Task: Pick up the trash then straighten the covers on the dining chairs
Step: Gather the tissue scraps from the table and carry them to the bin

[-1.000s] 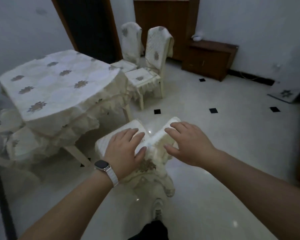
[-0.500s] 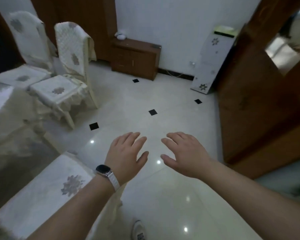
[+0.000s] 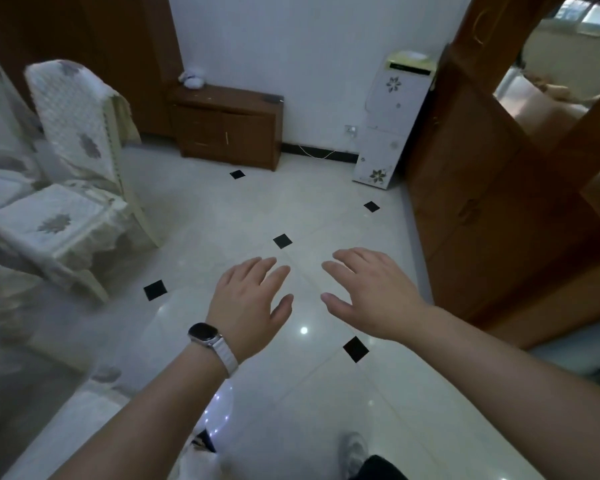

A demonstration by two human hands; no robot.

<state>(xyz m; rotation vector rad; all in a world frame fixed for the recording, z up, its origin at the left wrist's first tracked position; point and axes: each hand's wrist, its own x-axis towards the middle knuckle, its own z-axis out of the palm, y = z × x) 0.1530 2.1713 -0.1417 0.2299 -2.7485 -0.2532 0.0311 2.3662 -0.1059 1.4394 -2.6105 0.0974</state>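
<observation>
Broadly, we look down on a glossy white tiled floor (image 3: 222, 209) set with small black diamond insets, which fills most of the view. Along the right runs a tall brown wooden cabinet wall (image 3: 482, 202) with carved door panels. At the left stands a pale-framed dining chair (image 3: 132, 202), dressed in a quilted cream cover (image 3: 80, 133) with grey flower motifs. The cover lies over both backrest and seat, its fringe drooping round the seat edge and a loose fold hanging by the right side of the backrest. More covered furniture at the far left is too blurred to make out.

Against the far white wall sit a low brown wooden sideboard (image 3: 227, 129) and, to its right, a tall white floor-standing appliance (image 3: 392, 123) with flower decals, tilted in our wide view.

Our left hand (image 3: 248, 303) and right hand (image 3: 371, 292) hover palm-down over the floor, side by side and apart, well clear of the chair. Their fingers are spread and relaxed, holding nothing. A dark square smartwatch on a white band (image 3: 203, 332) wraps the left wrist. A small fluffy white object (image 3: 192, 79) rests on the sideboard's left end.
</observation>
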